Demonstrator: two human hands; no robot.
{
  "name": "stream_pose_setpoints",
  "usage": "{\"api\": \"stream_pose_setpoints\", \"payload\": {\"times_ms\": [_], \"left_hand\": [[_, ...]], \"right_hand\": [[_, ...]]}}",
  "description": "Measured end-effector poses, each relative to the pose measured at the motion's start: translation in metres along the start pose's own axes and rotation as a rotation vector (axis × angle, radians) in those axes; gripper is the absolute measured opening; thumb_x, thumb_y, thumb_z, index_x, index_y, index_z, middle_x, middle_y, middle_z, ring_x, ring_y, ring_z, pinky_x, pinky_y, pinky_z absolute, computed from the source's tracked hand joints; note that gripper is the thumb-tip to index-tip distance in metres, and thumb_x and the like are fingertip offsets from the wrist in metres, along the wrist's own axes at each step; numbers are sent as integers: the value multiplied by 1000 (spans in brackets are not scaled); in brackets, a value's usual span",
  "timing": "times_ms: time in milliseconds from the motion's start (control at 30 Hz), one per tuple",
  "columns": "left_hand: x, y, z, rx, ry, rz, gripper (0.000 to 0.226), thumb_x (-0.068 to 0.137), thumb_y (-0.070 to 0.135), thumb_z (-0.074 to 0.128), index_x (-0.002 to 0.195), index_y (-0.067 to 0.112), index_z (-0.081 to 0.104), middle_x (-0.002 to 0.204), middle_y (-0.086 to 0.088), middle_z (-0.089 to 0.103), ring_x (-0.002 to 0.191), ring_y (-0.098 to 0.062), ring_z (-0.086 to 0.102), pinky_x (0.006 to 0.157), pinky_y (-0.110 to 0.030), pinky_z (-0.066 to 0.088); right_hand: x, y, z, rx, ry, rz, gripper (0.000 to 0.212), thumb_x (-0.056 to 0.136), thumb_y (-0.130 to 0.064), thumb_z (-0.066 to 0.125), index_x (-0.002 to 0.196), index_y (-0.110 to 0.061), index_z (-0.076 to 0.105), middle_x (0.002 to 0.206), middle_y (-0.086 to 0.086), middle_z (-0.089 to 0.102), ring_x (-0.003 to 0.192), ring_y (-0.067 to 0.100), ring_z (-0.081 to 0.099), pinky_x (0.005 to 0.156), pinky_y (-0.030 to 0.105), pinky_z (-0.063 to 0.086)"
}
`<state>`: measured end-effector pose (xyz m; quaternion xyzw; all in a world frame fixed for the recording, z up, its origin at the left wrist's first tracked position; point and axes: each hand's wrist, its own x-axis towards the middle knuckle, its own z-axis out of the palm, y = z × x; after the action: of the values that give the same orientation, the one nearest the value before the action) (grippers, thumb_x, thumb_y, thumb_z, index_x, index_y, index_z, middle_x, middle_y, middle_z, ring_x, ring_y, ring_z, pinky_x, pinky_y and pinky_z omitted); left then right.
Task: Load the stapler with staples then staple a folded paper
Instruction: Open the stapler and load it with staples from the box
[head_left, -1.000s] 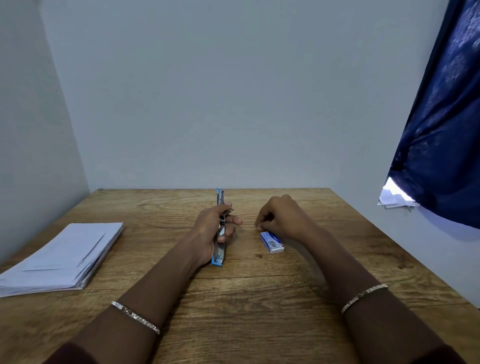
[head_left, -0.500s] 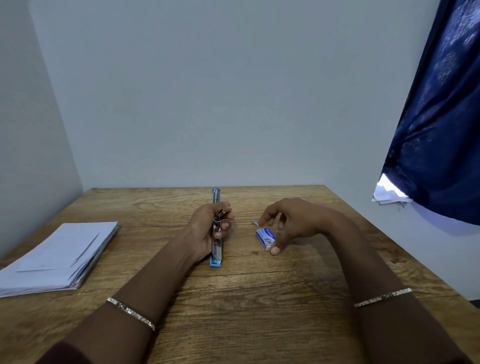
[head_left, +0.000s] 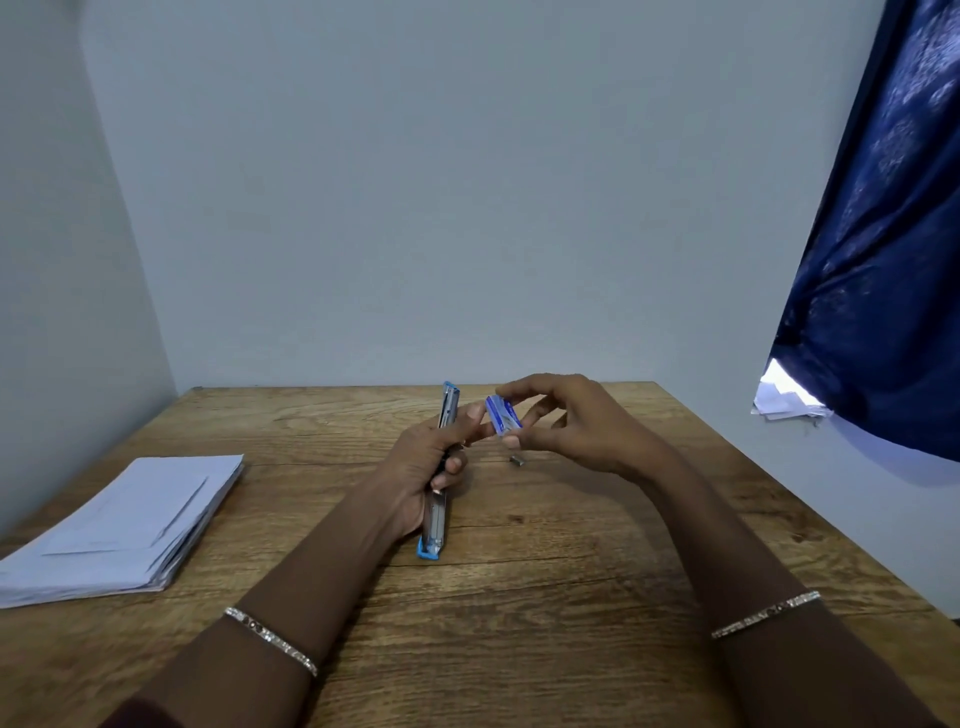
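Note:
A slim blue and metal stapler (head_left: 435, 525) stands opened out lengthwise at the middle of the wooden table (head_left: 519, 597), with my left hand (head_left: 426, 462) shut around its middle. My right hand (head_left: 576, 426) holds a small blue staple box (head_left: 503, 414) between thumb and fingers, lifted above the table just right of the stapler's far end. The left thumb and forefinger touch the box's near end. A small grey strip of staples (head_left: 516, 460) lies on the table under the right hand. A stack of white papers (head_left: 119, 525) lies at the left.
Grey walls close the table at the back and left. A dark blue curtain (head_left: 883, 260) hangs at the right, with some white papers (head_left: 784, 402) beneath its lower edge. The table's right edge runs diagonally from back to front.
My right hand has picked the staple box up off the table and raised it beside the stapler's top. The left hand still grips the stapler. A small staple strip now shows on the table.

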<state>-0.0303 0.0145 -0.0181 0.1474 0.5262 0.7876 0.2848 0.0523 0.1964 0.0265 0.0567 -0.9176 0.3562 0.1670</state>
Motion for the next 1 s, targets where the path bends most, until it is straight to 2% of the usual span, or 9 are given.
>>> {"api": "stream_pose_setpoints", "payload": {"times_ms": [167, 300, 400, 567, 667, 733, 800, 867, 1000], "left_hand": [[2, -1, -2, -67, -51, 42, 47, 71, 27, 80, 113, 10, 64, 45, 0, 41, 24, -3, 28, 25, -13, 20], [3, -2, -2, -97, -22, 74, 43, 74, 21, 79, 110, 8, 60, 44, 3, 52, 25, -3, 32, 25, -14, 23], [3, -1, -2, -115, 9, 101, 36, 75, 22, 79, 102, 10, 58, 45, 2, 57, 24, -4, 32, 26, -14, 24], [3, 1, -4, -135, 39, 108, 39, 70, 24, 80, 95, 8, 55, 54, -4, 57, 25, -5, 30, 26, -15, 24], [3, 1, -5, -134, 45, 87, 45, 71, 26, 79, 103, 6, 56, 44, -1, 42, 24, -7, 28, 26, -15, 24], [4, 1, -6, -148, 56, 83, 49, 74, 25, 78, 112, 5, 56, 40, 1, 39, 24, -7, 27, 27, -15, 24], [5, 2, -6, -156, 69, 89, 46, 79, 23, 76, 116, 6, 54, 38, 1, 38, 24, -7, 26, 27, -15, 24], [5, 3, -7, -164, 85, 97, 37, 80, 20, 75, 104, 7, 51, 39, 1, 37, 25, -7, 26, 28, -14, 23], [3, 5, -7, -175, 104, 98, 19, 91, 12, 68, 90, 13, 49, 42, 1, 38, 26, -6, 28, 28, -14, 23]], "right_hand": [[-1, -5, 10, 148, -9, -41, 42, 81, -17, 84, 118, -18, 65, 122, -2, 69, 81, 10, 68, 68, 21, 53], [-3, -9, 13, 230, -2, -32, 36, 82, -12, 83, 115, -13, 67, 117, 0, 71, 83, 12, 66, 78, 44, 60], [-3, -15, 18, 277, 19, -1, 40, 76, -5, 86, 111, -10, 69, 98, -3, 74, 77, 12, 70, 71, 52, 60], [0, -18, 32, 156, 182, -5, 30, 73, -8, 88, 95, -16, 69, 64, -13, 68, 50, 0, 62, 58, 27, 53], [2, -19, 39, 93, 264, -43, 25, 77, -6, 84, 93, -15, 67, 71, -16, 65, 51, -3, 62, 55, 19, 49], [3, -18, 40, 75, 305, -54, 23, 77, -5, 83, 91, -12, 67, 79, -10, 69, 59, 0, 66, 58, 23, 55], [4, -16, 39, 55, 336, -69, 21, 77, -3, 83, 87, -10, 66, 84, -3, 73, 62, -2, 68, 59, 16, 53], [5, -13, 39, 31, 350, -89, 21, 76, -2, 84, 82, -10, 66, 87, 0, 75, 60, -7, 66, 60, 7, 48], [4, -10, 38, 1, 353, -120, 17, 76, -4, 84, 79, -9, 69, 90, 1, 78, 67, 3, 71, 63, 12, 53]]}}
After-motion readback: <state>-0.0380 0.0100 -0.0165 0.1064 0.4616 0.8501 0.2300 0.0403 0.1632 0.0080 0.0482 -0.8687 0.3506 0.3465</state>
